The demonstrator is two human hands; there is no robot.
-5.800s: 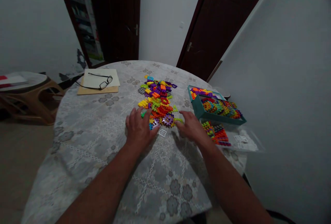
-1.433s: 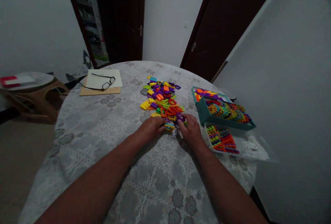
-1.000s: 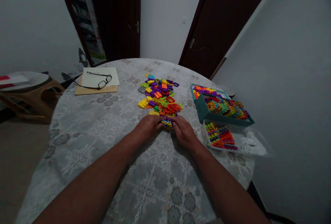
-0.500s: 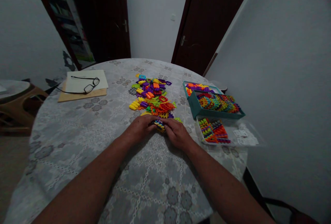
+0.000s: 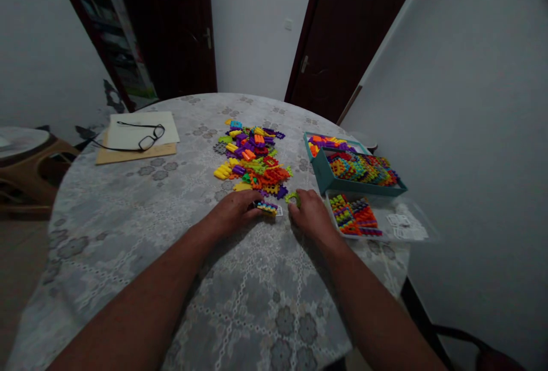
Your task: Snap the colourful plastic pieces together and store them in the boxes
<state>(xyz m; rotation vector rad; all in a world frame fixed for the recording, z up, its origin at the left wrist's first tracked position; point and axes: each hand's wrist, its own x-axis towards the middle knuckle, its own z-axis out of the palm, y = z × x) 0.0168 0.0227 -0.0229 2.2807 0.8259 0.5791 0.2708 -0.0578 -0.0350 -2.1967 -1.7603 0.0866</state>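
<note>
My left hand (image 5: 234,210) is closed on a small stack of plastic building pieces (image 5: 268,207) in several colours, held just in front of the pile. A small white piece (image 5: 279,211) shows at the stack's right end. To the right, my right hand (image 5: 311,211) has its fingers curled at a lime-green plastic building piece (image 5: 293,196) at the pile's near right edge. Beyond both hands lies a loose pile of plastic building pieces (image 5: 250,154) in yellow, purple, orange, red and green.
At right stand a teal box (image 5: 325,180) of sorted pieces, a second teal tray (image 5: 306,145) behind it, and a clear plastic tray (image 5: 387,231) in front. Eyeglasses (image 5: 148,141) rest on papers (image 5: 169,125) at the left. A patterned cloth (image 5: 240,291) covers the round table.
My right hand has left the stack and moved right to the lime-green piece. The stack stays in my left hand, and its white end piece has come into view.
</note>
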